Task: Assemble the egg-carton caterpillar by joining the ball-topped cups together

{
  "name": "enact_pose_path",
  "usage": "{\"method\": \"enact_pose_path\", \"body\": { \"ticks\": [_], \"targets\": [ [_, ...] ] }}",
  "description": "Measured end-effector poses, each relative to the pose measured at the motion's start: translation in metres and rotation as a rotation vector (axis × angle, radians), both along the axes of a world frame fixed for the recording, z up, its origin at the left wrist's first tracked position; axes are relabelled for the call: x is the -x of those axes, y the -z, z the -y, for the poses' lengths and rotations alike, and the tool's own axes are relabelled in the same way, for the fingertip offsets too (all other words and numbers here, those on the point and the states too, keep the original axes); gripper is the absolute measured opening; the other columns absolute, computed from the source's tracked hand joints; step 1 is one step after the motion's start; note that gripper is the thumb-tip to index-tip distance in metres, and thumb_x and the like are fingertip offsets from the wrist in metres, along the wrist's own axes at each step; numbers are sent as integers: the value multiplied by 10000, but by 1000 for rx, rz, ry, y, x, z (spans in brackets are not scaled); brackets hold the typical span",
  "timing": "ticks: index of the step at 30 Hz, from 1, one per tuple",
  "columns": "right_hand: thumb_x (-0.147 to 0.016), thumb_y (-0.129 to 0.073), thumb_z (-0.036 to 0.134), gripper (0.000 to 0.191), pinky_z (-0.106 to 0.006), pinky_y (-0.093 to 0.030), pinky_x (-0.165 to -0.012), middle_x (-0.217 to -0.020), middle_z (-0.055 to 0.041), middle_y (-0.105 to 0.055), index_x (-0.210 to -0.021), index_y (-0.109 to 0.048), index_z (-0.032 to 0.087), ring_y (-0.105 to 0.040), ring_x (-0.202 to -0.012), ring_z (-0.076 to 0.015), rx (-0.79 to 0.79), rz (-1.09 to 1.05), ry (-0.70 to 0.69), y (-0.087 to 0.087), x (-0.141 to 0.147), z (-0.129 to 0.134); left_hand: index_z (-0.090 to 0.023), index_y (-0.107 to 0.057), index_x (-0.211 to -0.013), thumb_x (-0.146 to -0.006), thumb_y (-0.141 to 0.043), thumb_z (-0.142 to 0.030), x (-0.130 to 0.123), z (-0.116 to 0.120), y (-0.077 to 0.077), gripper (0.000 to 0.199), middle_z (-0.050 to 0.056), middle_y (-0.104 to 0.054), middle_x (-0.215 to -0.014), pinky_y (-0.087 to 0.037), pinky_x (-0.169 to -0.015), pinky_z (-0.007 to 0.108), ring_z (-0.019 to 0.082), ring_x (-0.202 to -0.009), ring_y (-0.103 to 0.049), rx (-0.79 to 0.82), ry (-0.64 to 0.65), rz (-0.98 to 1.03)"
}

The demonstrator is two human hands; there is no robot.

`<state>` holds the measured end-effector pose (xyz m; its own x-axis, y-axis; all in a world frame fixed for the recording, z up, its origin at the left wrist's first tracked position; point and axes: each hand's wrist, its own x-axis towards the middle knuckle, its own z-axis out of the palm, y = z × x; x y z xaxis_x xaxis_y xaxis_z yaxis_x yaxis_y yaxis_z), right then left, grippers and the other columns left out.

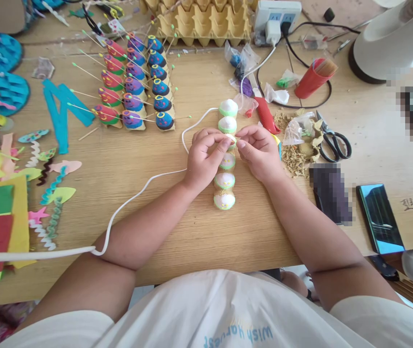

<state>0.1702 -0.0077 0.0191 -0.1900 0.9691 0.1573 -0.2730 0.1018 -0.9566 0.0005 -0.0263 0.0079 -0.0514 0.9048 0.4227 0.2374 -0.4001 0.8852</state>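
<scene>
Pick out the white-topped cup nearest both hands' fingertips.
The third cup from the far end of the column of six: the left hand and right hand have fingertips at it, partly hiding it; no other sits between those fingertips.

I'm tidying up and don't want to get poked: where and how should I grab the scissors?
Probably by the black handle loops, coming from the table's near edge: the scissors lie with loops nearer that edge and blades pointing away.

six white-topped cups (224, 181), six blue cups (160, 88), five red cups (111, 79)
</scene>
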Motion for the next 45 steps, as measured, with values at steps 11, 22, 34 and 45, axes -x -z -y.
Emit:
{"method": "enact_pose_path", "body": {
  "ticks": [11,22,34,45],
  "targets": [
    [-784,-947,705,518,-269,-417,-572,-727,43,-614,-943,-751,253,-489,-644,-106,-28,119,0,-1,0,3,-308,-804,-914,-1040,-662,-742,0,0,2,473,41,-790,-1036,-546,-1080,483,256,-1105,-733,-15,1,-1],
    [-724,-980,714,549,-271,-534,-630,-742,30,-665,-853,-718,249,-628,-712,-124,9,50,49,1,0,1,-364,-798,-879,-1038,-561,-820,1,2,-6,538,61,-798,-1035,-540,-1167,580,313,-1150,-717,84,19,86],
    [-688,-1013,677,531,-279,-479,-573,-654,49,-593,-822,-724,252,-541,-622,-114,15,60,56,-2,1,3,-375,-771,-930,-1017,-671,-761,1,0,-5,408,59,-812,-1035,-575,-1129,602,311,-1128,-748,13,-11,-14],
    [-707,-1008,674,530,-277,-431,-573,-679,48,-596,-844,-725,247,-466,-613,-104,-14,91,45,-5,2,5,-375,-761,-925,-1026,-695,-710,3,-1,-3,357,55,-797,-1028,-556,-1121,593,312,-1129,-735,8,3,-8]
  ]
}}
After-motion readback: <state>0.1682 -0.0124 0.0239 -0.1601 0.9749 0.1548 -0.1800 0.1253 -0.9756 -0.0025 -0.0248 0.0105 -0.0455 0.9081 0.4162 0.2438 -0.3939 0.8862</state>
